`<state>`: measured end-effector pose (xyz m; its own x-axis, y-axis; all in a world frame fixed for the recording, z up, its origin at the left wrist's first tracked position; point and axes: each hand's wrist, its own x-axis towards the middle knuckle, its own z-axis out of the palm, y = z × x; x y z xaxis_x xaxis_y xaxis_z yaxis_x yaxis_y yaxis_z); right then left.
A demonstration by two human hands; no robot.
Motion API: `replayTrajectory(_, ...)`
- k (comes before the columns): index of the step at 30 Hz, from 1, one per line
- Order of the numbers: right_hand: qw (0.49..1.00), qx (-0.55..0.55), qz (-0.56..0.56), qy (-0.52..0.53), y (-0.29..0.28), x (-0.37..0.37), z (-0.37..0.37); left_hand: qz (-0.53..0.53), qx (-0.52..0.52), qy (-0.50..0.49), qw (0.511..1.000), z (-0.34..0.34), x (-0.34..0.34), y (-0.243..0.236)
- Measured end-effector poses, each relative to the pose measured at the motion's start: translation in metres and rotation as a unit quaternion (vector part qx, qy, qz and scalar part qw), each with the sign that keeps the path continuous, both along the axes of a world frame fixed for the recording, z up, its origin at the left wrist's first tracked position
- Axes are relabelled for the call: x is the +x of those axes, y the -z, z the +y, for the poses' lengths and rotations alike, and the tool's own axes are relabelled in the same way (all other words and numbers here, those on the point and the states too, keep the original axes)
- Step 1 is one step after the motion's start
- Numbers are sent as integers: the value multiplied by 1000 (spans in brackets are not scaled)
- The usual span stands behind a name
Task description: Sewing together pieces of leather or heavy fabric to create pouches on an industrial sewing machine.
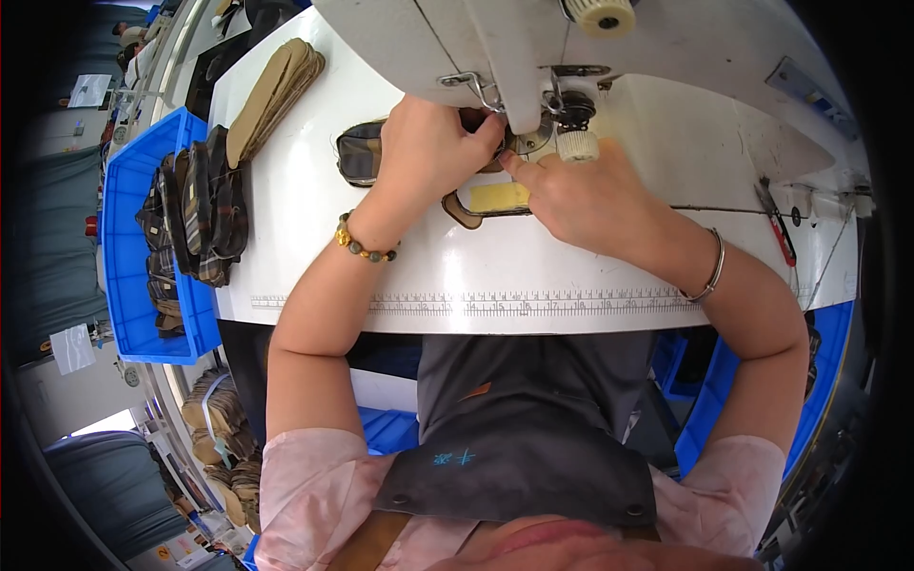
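Observation:
A plaid fabric piece (359, 155) with a dark bound edge lies under the head of a white sewing machine (490, 62). My left hand (433, 147) is closed on it, thumb and fingers pinching close to the needle area. My right hand (586, 195) is closed too, its index fingertip pressing the piece's edge beside my left thumb; its other fingers are curled under. Both hands cover most of the piece, and the needle's tip is hidden. Below my right hand lie a yellow strip (497, 197) and a brown, dark-edged piece (463, 211).
Red-handled snips (781, 228) lie at the right of the white table (428, 262). A stack of tan sole-shaped pieces (276, 95) sits at the far left. Next to it, a blue crate (119, 247) holds plaid pieces (205, 209). A printed ruler (524, 305) runs along the near edge.

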<state>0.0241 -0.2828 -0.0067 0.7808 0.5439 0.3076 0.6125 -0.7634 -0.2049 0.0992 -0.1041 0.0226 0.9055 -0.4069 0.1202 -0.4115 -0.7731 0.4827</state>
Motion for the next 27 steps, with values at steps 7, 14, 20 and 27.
replayTrajectory(7,999,3,-43,-2,0,-3,0,11,-21,19,1000,5,4,5)
replayTrajectory(14,996,8,-92,0,7,-3,0,-107,-17,238,965,40,-4,-8)
replayTrajectory(20,992,19,-115,48,13,12,-9,-120,37,247,961,36,-11,-12)
replayTrajectory(27,990,-40,-111,81,7,8,-16,-116,55,242,962,38,-8,-14)
